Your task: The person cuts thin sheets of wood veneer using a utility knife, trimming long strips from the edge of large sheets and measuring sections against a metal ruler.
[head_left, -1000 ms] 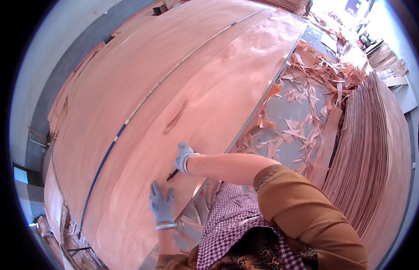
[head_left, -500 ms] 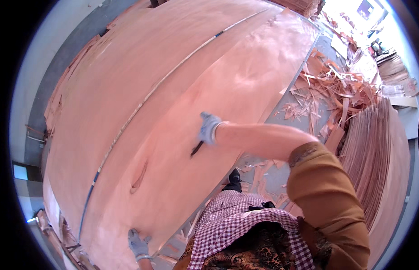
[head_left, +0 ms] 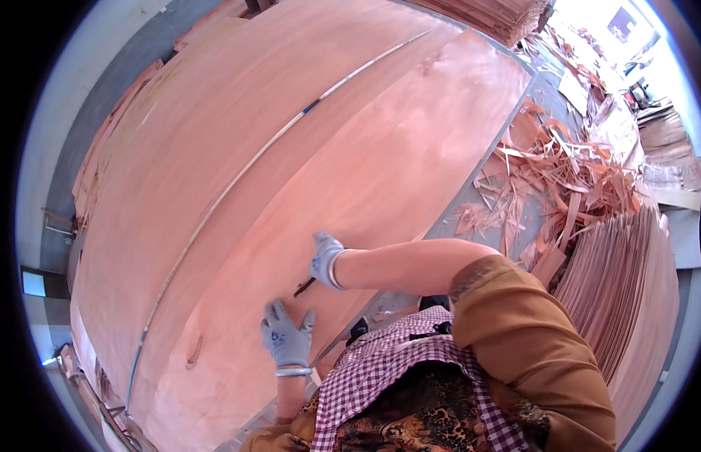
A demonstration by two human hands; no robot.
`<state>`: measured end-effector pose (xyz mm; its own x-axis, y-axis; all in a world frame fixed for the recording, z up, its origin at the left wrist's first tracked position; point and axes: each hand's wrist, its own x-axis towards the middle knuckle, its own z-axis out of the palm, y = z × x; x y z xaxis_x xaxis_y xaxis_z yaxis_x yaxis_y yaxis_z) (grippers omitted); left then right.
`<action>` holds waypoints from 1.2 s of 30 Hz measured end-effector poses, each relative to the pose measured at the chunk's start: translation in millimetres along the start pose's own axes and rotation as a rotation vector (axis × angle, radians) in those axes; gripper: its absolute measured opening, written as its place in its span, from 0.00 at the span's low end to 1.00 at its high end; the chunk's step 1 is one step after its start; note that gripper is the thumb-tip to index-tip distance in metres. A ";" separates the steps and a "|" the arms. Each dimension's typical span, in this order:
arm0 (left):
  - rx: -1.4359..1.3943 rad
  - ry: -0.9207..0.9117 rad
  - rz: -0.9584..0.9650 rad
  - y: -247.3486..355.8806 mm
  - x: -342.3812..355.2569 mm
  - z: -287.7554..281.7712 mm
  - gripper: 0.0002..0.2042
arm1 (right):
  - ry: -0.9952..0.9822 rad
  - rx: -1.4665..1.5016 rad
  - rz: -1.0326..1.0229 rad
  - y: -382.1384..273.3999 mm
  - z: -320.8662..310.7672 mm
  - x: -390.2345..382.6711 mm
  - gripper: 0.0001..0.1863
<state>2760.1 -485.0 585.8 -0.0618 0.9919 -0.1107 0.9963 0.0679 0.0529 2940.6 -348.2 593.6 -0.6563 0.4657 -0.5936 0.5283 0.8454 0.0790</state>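
Observation:
Under my hands spreads a large sheet of reddish wood veneer point(head_left: 365, 181) with a small dark knot mark near its lower left. My left hand point(head_left: 286, 337), in a grey glove, rests on the sheet near its close edge, with its fingers spread. Just to the right and farther on, my gloved right hand point(head_left: 327, 260) is closed around a slim dark knife point(head_left: 304, 287). The blade points down toward the sheet beside my left fingertips. Most of the handle is hidden in the glove.
A long thin white-and-blue rod point(head_left: 249, 162) lies curved in view across the veneer. Torn veneer scraps point(head_left: 569, 162) litter the floor at right, beside an upright stack of veneer sheets point(head_left: 610, 294). More stacked wood point(head_left: 493, 16) stands at the far end.
My left hand has moved away from me and right across the sheet. My right hand has come nearer with the knife, so both hands are now close together. The view has shifted slightly.

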 end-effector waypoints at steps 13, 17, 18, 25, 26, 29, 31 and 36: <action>0.246 -0.351 -0.351 81.3 32.4 -6.4 0.40 | -0.028 -0.010 0.122 281.8 136.1 -144.9 0.14; 0.208 -0.026 -0.160 129.4 73.8 17.5 0.37 | 0.033 0.002 0.022 279.1 115.8 -151.0 0.15; 0.120 0.073 -0.022 162.1 93.9 30.1 0.37 | 0.038 0.015 -0.004 284.9 121.3 -154.0 0.16; 0.022 -0.095 -0.150 377.3 136.6 15.1 0.37 | -0.008 -0.058 -0.035 393.9 155.7 -196.4 0.17; 0.024 -0.094 -0.144 376.8 137.5 20.8 0.39 | 0.027 -0.027 0.002 422.9 182.1 -199.5 0.17; 0.043 -0.116 -0.150 376.1 135.3 27.9 0.42 | -0.021 -0.017 0.101 513.4 232.0 -237.1 0.15; 0.067 -0.135 -0.166 379.1 137.8 20.3 0.43 | -0.092 0.057 0.123 569.5 234.9 -280.2 0.14; 0.241 -0.331 -0.306 429.2 161.6 -7.2 0.36 | -0.201 -0.006 0.121 659.9 263.1 -339.3 0.14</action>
<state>3177.2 -294.8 597.8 -0.3693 0.8407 -0.3960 0.9235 0.2845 -0.2572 3653.6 -17.2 636.4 -0.4670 0.5029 -0.7273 0.5936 0.7880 0.1637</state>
